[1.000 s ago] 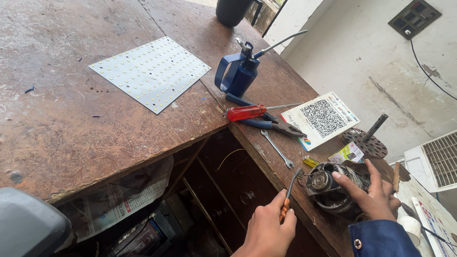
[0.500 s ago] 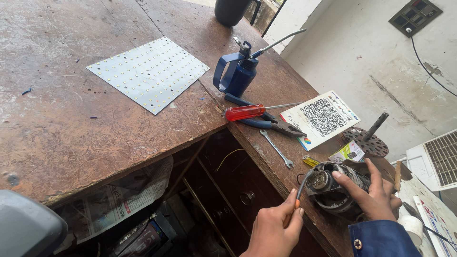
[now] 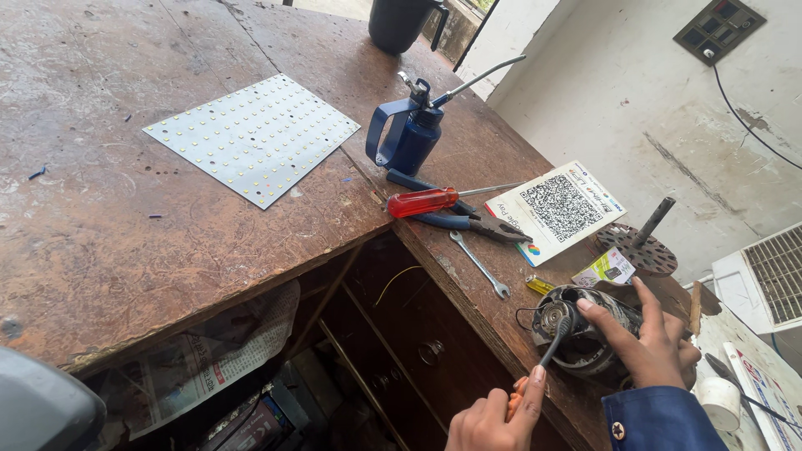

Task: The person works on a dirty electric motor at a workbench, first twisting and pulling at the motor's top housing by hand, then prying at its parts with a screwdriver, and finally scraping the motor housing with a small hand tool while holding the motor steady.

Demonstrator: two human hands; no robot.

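The left hand [image 3: 493, 418] is gripping a screwdriver [image 3: 543, 355], fingers clenched around its orange handle, with the tip touching the motor [image 3: 576, 330]. The right hand [image 3: 647, 338] is resting on the motor, fingers spread over its casing, steadying it at the near right edge of the surface [image 3: 125, 225]. A wrench [image 3: 478, 264] is lying just beside the motor, and a blue oil can [image 3: 413, 138] is standing farther back.
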